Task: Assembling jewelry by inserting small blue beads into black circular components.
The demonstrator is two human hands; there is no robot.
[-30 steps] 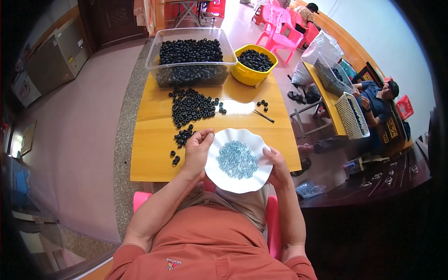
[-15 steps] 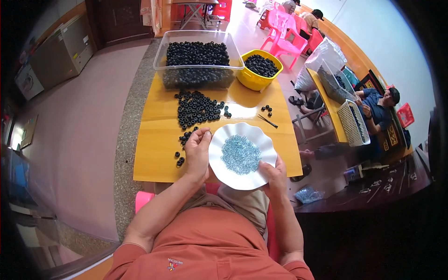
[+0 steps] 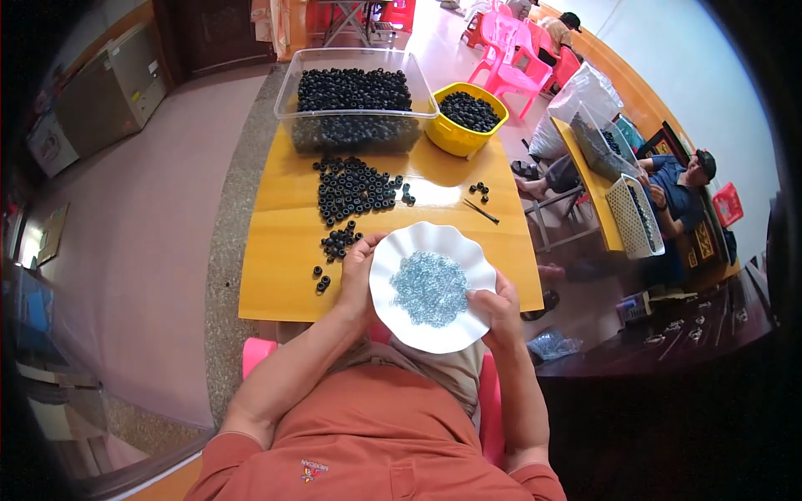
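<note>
The wooden, yellow-brown rectangular bench [image 3: 271,275] is the largest thing near the person. At its twelve o'clock end stands the clear plastic rectangular bin [image 3: 359,113], loaded with small black ring-shaped pieces [image 3: 355,90]. Next, at one o'clock, comes the yellow plastic tub [image 3: 447,138], holding more of them. The white round plate with a wavy rim [image 3: 426,238] is held up at the bench's five o'clock edge. A loose spread of black rings [image 3: 355,192] lies toward ten o'clock on the bench.

The bare right grip [image 3: 499,311] is closed on the plate's rim at about four o'clock, thumb on top (its other fingers are mostly tucked out of sight). The bare left grip [image 3: 357,275] is at the plate's ten o'clock side; the plate covers part of it, so I cannot tell how far it is closed.

A slim dark tool [image 3: 482,210] lies toward three o'clock on the bench. Smallest are the tiny pale-blue glassy pieces [image 3: 428,288], heaped mid-plate.
</note>
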